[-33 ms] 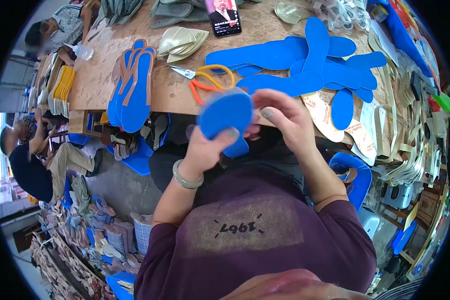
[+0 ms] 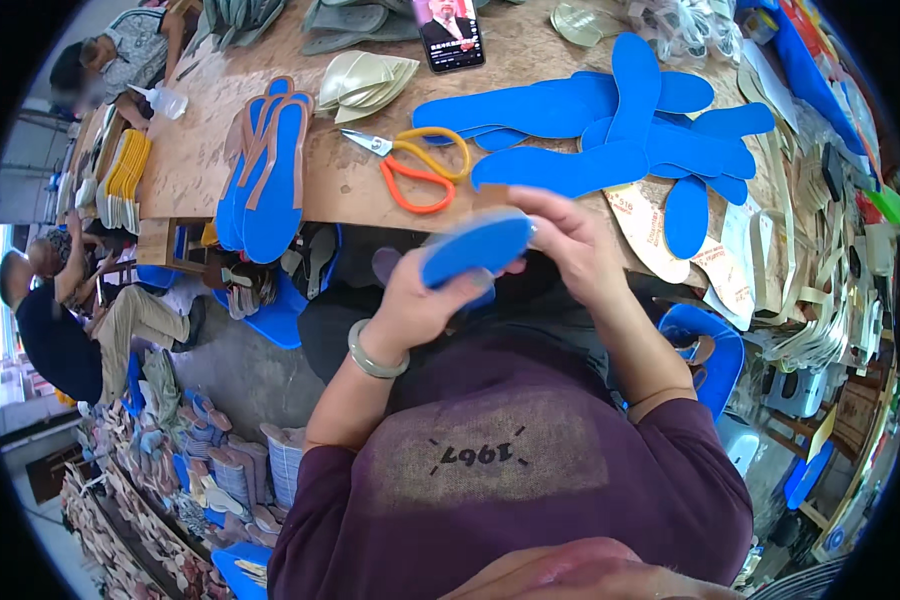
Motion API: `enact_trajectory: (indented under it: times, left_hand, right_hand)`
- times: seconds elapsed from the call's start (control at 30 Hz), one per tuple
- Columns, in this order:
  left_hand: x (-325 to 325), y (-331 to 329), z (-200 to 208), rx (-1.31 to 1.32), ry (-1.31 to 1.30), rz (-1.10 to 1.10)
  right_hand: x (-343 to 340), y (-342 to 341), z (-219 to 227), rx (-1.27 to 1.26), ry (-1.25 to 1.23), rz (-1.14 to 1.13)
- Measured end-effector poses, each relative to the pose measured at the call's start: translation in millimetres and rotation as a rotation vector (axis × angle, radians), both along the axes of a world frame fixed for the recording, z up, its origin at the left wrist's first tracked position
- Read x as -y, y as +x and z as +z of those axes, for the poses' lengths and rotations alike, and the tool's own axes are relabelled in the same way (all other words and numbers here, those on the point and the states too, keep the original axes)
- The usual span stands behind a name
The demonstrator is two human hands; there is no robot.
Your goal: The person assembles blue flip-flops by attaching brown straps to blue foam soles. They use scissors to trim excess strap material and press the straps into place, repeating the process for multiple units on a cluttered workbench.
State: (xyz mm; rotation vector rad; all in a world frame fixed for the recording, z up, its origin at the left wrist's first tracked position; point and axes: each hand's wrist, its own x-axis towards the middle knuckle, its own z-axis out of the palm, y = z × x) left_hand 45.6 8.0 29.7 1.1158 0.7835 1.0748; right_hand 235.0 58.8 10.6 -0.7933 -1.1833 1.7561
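Just off the table's front edge, my left hand (image 2: pixel 420 298) grips a blue insole (image 2: pixel 477 250), thumb on its upper face. The insole is tilted and a little blurred. My right hand (image 2: pixel 575 245) pinches its right end between thumb and fingers. A small brown piece (image 2: pixel 492 197) shows beside the right fingertips; whether it is attached to the insole I cannot tell. Beyond my hands lie scissors (image 2: pixel 410 165) with one yellow and one orange handle. Several loose blue insoles (image 2: pixel 560 170) overlap on the table to the right. At the left, more blue insoles with brown edging (image 2: pixel 270 170) lie fanned together.
Pale curved pieces (image 2: pixel 365 85) and a phone (image 2: pixel 450 40) lie farther back on the wooden table (image 2: pixel 195 150). A white squeeze bottle (image 2: pixel 165 102) stands at the far left. Blue bins (image 2: pixel 705 350) are below the edge. Two people (image 2: pixel 55 320) sit at the left.
The held insole has shifted right and tipped to a flatter, edge-on angle. My right hand has closed in on its end. The orange scissor handle is now uncovered.
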Motion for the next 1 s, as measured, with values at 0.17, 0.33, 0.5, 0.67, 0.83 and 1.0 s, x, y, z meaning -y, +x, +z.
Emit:
enact_trajectory:
  times: [0.17,0.33,0.5,0.67,0.83,1.0]
  left_hand:
    - [4.4,-4.8,-5.6,-0.311,0.245,-0.043]
    - [5.7,-12.5,-12.1,0.092,0.014,0.316]
    - [-9.1,-12.9,-0.1,0.515,-0.142,0.364]
    - [-12.3,-2.7,-5.1,0.552,-0.112,0.450]
    - [-9.4,-0.1,-8.4,0.510,-0.047,0.491]
    - [-7.8,2.7,-6.0,0.459,-0.041,0.498]
  right_hand:
    - [0.0,-19.3,17.5,-0.081,-0.068,0.101]
    - [-18.7,-24.7,24.7,-0.066,0.272,-0.132]
    - [-24.1,-38.6,34.5,-0.082,0.141,-0.085]
    - [-23.7,-54.2,23.2,-0.224,-0.060,-0.007]
    - [-18.6,-59.6,24.0,-0.259,-0.082,-0.068]
    - [-16.3,-58.0,25.2,-0.223,-0.083,-0.069]
